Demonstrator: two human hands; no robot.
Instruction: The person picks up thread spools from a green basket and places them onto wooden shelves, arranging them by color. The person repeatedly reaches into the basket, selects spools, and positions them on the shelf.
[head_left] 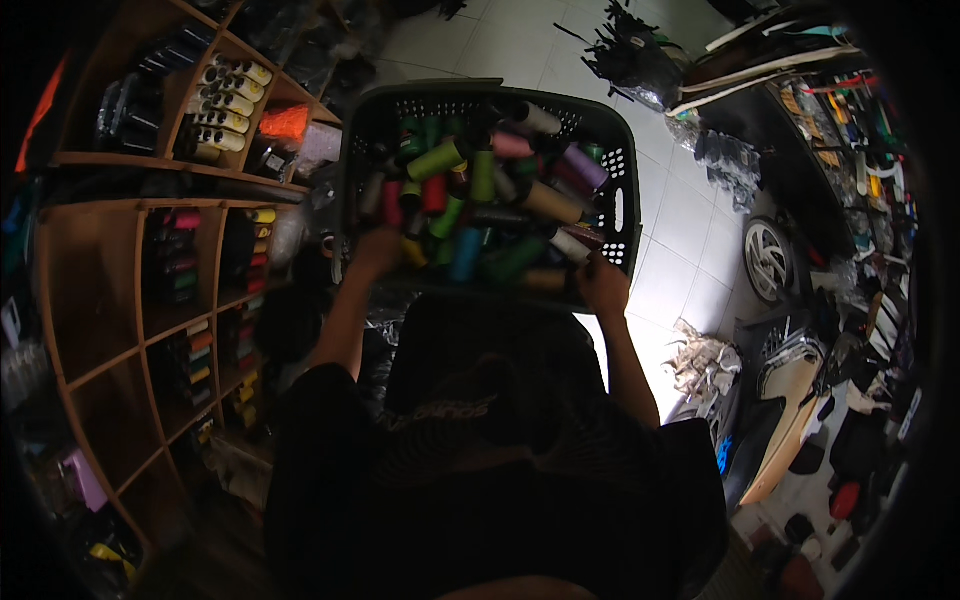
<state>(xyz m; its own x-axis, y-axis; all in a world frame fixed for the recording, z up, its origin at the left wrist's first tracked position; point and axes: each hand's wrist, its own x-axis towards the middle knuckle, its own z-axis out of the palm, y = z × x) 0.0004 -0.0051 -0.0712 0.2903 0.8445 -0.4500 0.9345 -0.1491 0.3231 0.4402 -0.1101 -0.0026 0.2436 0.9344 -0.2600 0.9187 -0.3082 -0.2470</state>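
A dark green plastic basket (618, 212) with a perforated rim is in front of me, heaped with thread spools. Among them are a lime green spool (437, 159), a red spool (434, 194), a blue spool (465, 254), a tan spool (552, 202) and a purple spool (585, 166). At the near left corner, my left hand (375, 254) is over the basket's edge, beside a yellow spool (412, 252). It is blurred and its fingers are hidden in shadow. My right hand (604, 288) is closed on the basket's near right corner, close to a whitish spool (570, 244).
Wooden shelves (140, 350) with compartments of thread spools stand on the left. The tiled floor (655, 190) has plastic-wrapped bundles (730, 165) and a crumpled cloth (703, 358). A wheel (768, 254) and a cluttered rack (850, 170) are on the right.
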